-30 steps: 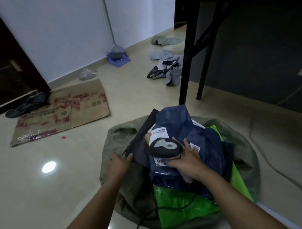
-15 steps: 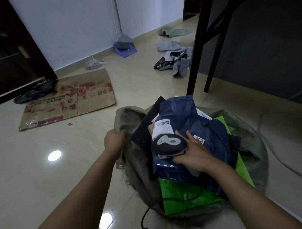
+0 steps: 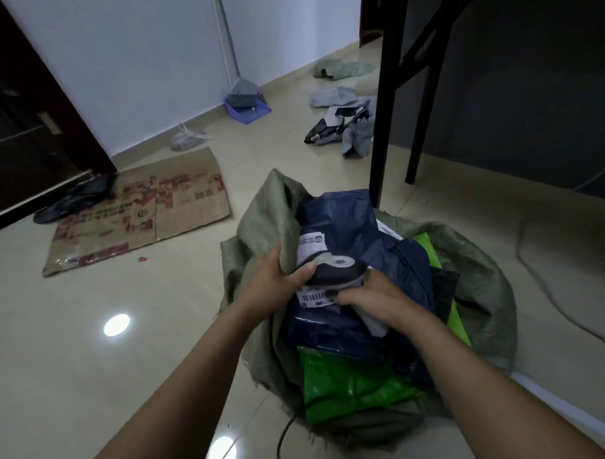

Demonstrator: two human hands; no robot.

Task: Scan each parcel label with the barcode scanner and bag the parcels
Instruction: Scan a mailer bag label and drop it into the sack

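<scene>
Woven grey-green sack [image 3: 259, 224] at frame centre, edge raised: left hand [image 3: 272, 282] grip curled round it; right hand [image 3: 372, 295] grip closed round barcode scanner [image 3: 336, 267], resting on navy parcel [image 3: 349, 221] label inside sack, above green parcel [image 3: 347, 385].

walls [image 3: 134, 63]: pale | floor [image 3: 75, 357]: glossy beige tile | black table legs [image 3: 386, 106] | dark door [image 3: 23, 136] left
</scene>
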